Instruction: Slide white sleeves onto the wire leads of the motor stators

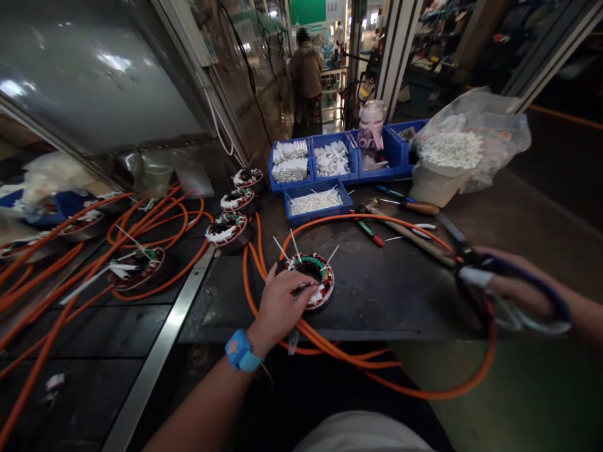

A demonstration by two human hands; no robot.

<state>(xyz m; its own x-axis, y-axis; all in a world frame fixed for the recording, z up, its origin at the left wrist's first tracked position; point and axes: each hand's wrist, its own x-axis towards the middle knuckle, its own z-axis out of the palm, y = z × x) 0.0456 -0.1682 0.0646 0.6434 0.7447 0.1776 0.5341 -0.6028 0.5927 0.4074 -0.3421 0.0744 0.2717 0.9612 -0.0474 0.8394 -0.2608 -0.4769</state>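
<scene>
My left hand (285, 301) rests on a ring-shaped motor stator (325, 290), its thumb and fingers closed at the near side of the ring, by a white piece there. What the fingertips pinch, if anything, is hidden. White cable ties (294, 243) stick up from the stator's far edge. At the right, my right hand (506, 285) is wrapped round the dark-handled scissors (541, 276), whose blades point up and to the left. This hand is somewhat blurred, and a white wrap (475, 276) shows on a finger. Orange cable (325, 344) loops around the stator.
Behind are blue bins (332, 157) of white tubes and a blue tray (316, 202) of cable ties. A hammer (409, 235), a red-capped marker (370, 232) and a bagged tub (440, 182) lie to the right. Several stators (228, 231) and cables (155, 226) are left. A person (306, 69) sits far off.
</scene>
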